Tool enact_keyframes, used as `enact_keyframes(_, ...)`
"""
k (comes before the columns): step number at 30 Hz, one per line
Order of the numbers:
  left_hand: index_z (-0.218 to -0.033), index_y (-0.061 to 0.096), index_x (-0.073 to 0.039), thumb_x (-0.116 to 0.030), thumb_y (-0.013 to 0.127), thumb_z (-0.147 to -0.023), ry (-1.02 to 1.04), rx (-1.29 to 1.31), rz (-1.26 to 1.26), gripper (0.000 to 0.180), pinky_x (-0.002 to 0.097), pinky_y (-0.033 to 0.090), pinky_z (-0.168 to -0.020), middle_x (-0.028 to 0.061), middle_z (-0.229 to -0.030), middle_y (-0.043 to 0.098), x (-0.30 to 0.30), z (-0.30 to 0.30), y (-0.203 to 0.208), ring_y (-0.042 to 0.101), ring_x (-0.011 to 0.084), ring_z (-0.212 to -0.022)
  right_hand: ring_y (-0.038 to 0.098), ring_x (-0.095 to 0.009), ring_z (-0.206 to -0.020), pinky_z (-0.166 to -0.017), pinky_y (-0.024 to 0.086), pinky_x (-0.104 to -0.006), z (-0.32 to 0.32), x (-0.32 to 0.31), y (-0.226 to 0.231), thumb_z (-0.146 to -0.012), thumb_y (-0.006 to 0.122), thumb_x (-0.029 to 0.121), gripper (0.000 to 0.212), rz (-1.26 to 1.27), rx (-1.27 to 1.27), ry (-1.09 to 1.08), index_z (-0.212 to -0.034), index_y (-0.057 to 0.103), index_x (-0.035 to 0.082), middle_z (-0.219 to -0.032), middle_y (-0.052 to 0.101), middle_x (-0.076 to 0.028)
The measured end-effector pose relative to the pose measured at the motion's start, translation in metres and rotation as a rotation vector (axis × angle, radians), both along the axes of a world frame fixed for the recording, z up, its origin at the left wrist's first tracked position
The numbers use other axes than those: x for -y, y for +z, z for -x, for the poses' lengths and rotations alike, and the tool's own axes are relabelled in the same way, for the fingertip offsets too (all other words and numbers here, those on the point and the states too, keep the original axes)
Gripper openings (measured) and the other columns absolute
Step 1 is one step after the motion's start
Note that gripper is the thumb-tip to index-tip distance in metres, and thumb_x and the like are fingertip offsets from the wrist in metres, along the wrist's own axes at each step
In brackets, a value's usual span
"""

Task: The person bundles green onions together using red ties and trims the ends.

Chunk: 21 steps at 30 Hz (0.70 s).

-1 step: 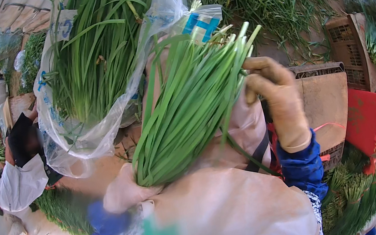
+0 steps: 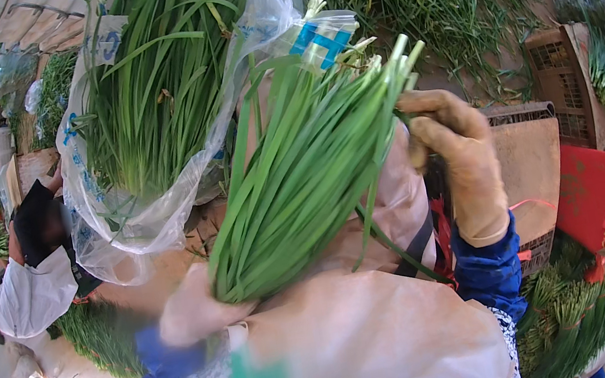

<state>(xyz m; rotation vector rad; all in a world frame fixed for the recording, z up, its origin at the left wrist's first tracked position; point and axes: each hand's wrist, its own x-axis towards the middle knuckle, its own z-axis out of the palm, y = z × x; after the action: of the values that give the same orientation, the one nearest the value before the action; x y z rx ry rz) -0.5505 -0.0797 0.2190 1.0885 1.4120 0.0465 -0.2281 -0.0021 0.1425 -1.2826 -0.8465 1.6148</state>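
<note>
Left hand [image 2: 193,309]: fingers closed around green bunch [image 2: 301,181], near upper-left corner of cloth [image 2: 373,336]. Right hand [image 2: 464,151]: fingers bent beside bunch; cannot tell if pinching.

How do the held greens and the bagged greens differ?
The held greens sit in the left hand; the bagged greens lie in a clear bag. The held greens slant toward the upper right; the bagged greens run straighter up the picture. Both have long green leaves.

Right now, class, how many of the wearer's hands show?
2: blue-sleeved left hand, at the lower end of the green leaf bunch; tan-gloved right hand, near its pale stems.
</note>
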Motion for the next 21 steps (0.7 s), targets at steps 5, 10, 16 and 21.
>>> enact_keyframes(5, -0.127, 0.060, -0.013, -0.005, 0.071, -0.071, -0.408, -0.238, -0.556, 0.057, 0.0380, 0.051, -0.060, 0.0171, -0.082, 0.064, -0.016, -0.007, 0.019, 0.065, 0.0296, -0.068, 0.053, -0.008, -0.060, -0.057, 0.043, -0.0211, -0.019, -0.005, -0.005, -0.091, 0.059, 0.006, 0.024, 0.044, 0.245, 0.093, -0.112, 0.063, -0.004, -0.071, 0.060, -0.002)
enact_keyframes(10, -0.145, 0.045, -0.026, -0.002, 0.057, -0.074, -0.752, -0.732, -0.917, 0.075, 0.0400, 0.044, -0.048, 0.0101, -0.071, 0.048, 0.007, 0.009, -0.039, 0.053, 0.0258, -0.053, 0.040, -0.003, -0.050, -0.046, 0.028, -0.0189, -0.039, 0.007, -0.049, -0.089, 0.060, 0.016, 0.020, 0.143, 0.081, 0.185, -0.100, 0.069, 0.002, -0.066, 0.054, 0.005)
enact_keyframes(16, -0.144, 0.047, -0.024, -0.047, 0.073, -0.070, -0.747, -0.702, -0.944, 0.081, 0.0402, 0.043, -0.048, 0.0104, -0.071, 0.045, 0.017, 0.000, -0.055, 0.051, 0.0260, -0.054, 0.040, -0.002, -0.051, -0.046, 0.030, -0.0188, -0.108, -0.012, -0.070, -0.095, 0.057, 0.030, 0.038, -0.187, -0.293, -0.341, -0.118, 0.061, 0.000, -0.068, 0.050, 0.006)
enact_keyframes(21, -0.146, 0.044, -0.027, -0.020, 0.064, -0.076, -0.771, -0.736, -0.944, 0.073, 0.0397, 0.044, -0.051, 0.0092, -0.073, 0.045, 0.016, 0.000, -0.058, 0.051, 0.0254, -0.058, 0.063, -0.018, -0.101, -0.079, 0.051, -0.0292, -0.118, -0.063, -0.038, -0.083, 0.074, 0.029, 0.059, -0.662, 1.578, -0.186, -0.133, 0.054, 0.004, -0.116, 0.065, -0.011)
